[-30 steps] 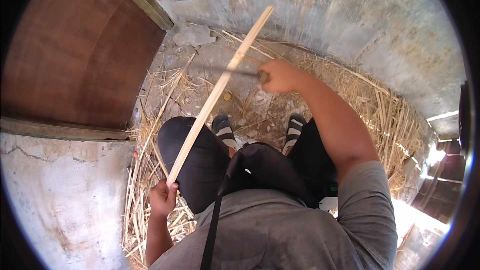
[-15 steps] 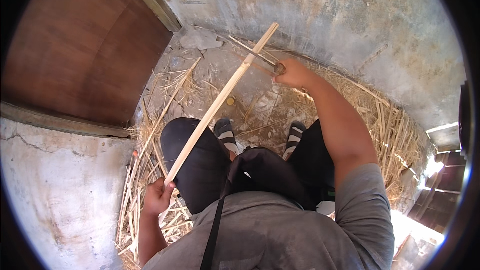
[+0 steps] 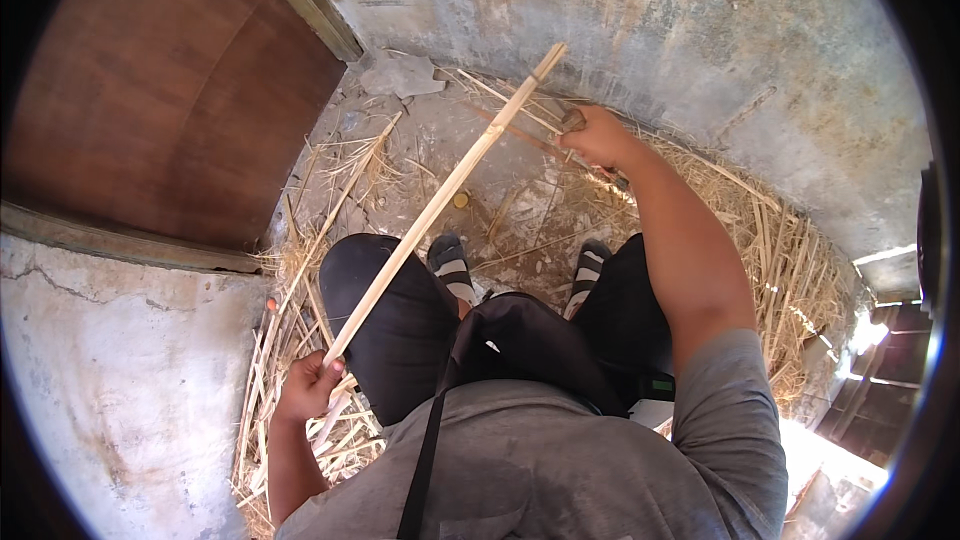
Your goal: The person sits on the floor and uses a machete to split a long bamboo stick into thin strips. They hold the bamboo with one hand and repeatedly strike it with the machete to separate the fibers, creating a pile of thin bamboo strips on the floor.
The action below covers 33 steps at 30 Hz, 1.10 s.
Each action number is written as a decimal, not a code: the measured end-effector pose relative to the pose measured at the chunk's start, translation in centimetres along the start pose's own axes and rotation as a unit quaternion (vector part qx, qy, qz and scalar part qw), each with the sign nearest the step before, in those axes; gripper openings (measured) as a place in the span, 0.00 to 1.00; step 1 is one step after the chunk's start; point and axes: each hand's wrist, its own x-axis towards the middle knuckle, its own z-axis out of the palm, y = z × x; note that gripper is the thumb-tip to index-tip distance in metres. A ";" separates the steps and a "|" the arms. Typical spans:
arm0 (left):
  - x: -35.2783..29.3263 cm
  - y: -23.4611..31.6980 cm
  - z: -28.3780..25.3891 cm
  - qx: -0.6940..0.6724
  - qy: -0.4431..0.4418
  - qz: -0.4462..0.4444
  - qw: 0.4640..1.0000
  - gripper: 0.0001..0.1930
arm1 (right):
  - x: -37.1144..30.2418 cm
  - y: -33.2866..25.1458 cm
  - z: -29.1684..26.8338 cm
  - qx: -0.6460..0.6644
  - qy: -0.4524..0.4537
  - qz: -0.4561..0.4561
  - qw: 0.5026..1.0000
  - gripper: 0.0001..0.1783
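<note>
Right, here's the left hand [image 3: 308, 387] at eight o'clock, fingers wrapped around the near end of a pale wooden strip [image 3: 432, 210], thumb pressed along it. Up the strip goes, over the dark-clad left knee [image 3: 395, 340], out to its far tip near one o'clock, held up off the floor [image 3: 420, 165]. And there's the right hand [image 3: 600, 135], between one and two, clenched around the short handle [image 3: 573, 120] of a tool; its blade is a thin, blurred streak near that tip, and whether it's biting or just passing, I can't tell.

So how far along are we? The strip is bare and pale along its length, in one piece from hand to tip, with fine lines at the far end that could be splits or grain. Plenty's been cut, I'd judge, from the loose slivers [image 3: 260, 440] at eight o'clock and the big heap of shavings [image 3: 790, 250] at three. This length looks unfinished, with the tool up beside it, though how much remains to come off doesn't show.
</note>
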 end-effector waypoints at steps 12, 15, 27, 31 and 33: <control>0.1 -0.8 1.9 0.186 0.124 0.124 0.967 0.23 | -0.7 -0.1 -0.9 -0.042 0.055 -0.078 0.995 0.25; -0.1 0.2 2.2 0.183 0.131 0.121 0.967 0.23 | -1.6 -1.9 1.4 -0.110 0.038 -0.132 0.984 0.24; -1.0 -0.5 4.6 0.262 0.225 0.134 0.929 0.21 | -3.6 -4.2 4.7 -0.166 -0.040 -0.225 0.959 0.15; -0.7 -0.6 4.3 0.264 0.215 0.143 0.929 0.21 | -4.4 -6.0 6.1 -0.292 -0.039 -0.285 0.912 0.14; -0.2 -1.8 4.1 0.246 0.205 0.135 0.937 0.21 | -1.7 -2.7 6.0 -0.231 -0.008 -0.260 0.938 0.14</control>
